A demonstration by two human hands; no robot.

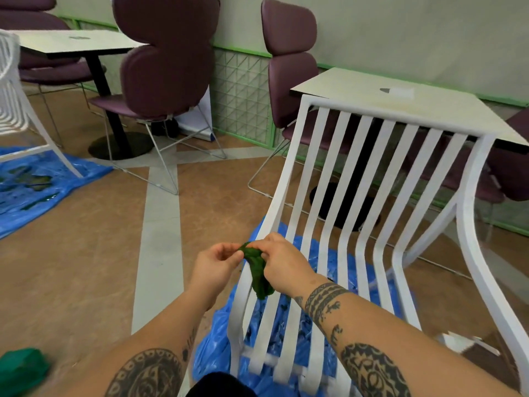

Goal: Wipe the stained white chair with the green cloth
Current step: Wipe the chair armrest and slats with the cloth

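A white slatted chair (369, 179) stands in front of me on a blue plastic sheet (289, 316). Both hands hold a dark green cloth (257, 270) over the left side of the seat. My left hand (217, 265) pinches the cloth's upper corner with fingers and thumb. My right hand (282, 262) grips the cloth from the right, and the bunched lower end hangs down over the seat slats.
A second blue sheet (34, 187) lies at the left under another white chair (17, 110). Purple chairs (166, 61) and two white tables (406, 110) stand behind. A green object (23, 368) sits at the lower left on the brown floor.
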